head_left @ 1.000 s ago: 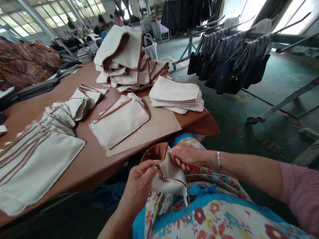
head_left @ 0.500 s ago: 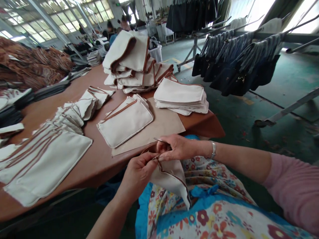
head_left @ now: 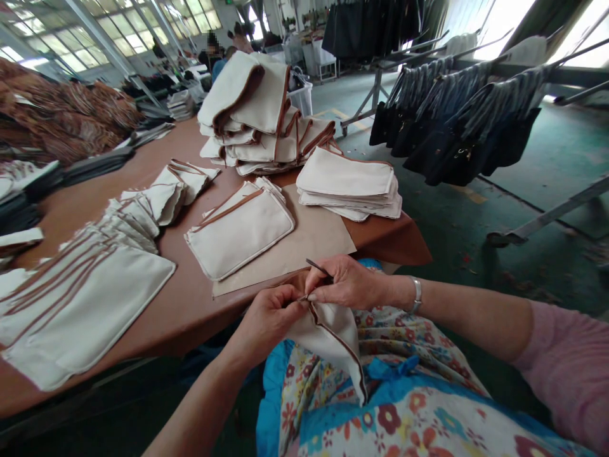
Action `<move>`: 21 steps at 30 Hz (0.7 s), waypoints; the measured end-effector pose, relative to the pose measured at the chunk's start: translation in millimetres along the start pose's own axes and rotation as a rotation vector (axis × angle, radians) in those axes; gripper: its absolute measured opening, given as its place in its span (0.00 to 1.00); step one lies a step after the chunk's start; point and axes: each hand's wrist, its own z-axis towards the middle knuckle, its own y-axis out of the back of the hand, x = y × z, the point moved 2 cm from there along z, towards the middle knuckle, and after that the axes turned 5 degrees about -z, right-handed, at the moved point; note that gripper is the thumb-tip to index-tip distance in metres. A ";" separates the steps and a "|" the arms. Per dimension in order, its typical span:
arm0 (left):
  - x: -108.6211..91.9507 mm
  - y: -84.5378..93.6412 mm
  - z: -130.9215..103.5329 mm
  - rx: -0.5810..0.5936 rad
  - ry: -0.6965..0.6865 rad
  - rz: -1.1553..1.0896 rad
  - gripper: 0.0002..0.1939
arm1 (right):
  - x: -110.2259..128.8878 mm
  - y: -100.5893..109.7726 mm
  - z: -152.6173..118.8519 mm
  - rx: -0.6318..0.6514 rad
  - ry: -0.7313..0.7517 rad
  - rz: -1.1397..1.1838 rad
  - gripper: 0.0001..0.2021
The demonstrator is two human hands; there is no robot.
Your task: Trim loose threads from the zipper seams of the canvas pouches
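An off-white fabric pouch (head_left: pixel 328 330) with dark brown edging hangs over my lap. My left hand (head_left: pixel 269 317) pinches its upper corner between thumb and fingers. Against that same corner press the thumb and fingertips of my right hand (head_left: pixel 349 280), touching the left fingertips. A slim dark metal tool (head_left: pixel 320 269), perhaps thread snips, sticks out of my right fist, pointing up and left; the rest of it is hidden by the fingers. Just beyond my hands, on the table, lies a small stack of similar pouches (head_left: pixel 247 231) with brown trim.
The brown table (head_left: pixel 190 279) carries a fanned row of pouches (head_left: pixel 104 304) at left, a tall pile (head_left: pixel 266 146) behind and a flat stack (head_left: pixel 347 184) at right. Beneath lies a cardboard sheet (head_left: pixel 328 231). Dark bags (head_left: pixel 457 149) hang from a rack beyond. People sit far back.
My hands have shifted slightly right, still together at the pouch corner. The dark tool has turned in my right hand and its tip now sits further right and higher.
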 end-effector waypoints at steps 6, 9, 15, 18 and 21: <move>5.8 -2.3 4.4 0.060 0.112 -0.455 0.17 | -3.9 4.7 -12.0 -0.077 0.467 -0.363 0.07; 6.7 -7.7 6.6 0.133 0.154 -0.445 0.18 | -6.2 4.4 -18.4 -0.040 0.585 -0.627 0.09; 4.6 -4.7 5.3 0.100 0.046 -0.189 0.18 | -5.3 4.3 -24.6 0.007 0.542 -0.625 0.09; 1.5 0.5 2.8 0.121 -0.017 -0.020 0.18 | -0.5 11.1 -22.4 0.026 0.356 -0.321 0.12; -4.1 2.8 1.0 0.129 -0.072 0.113 0.17 | 1.6 20.6 -14.8 0.091 0.023 -0.104 0.19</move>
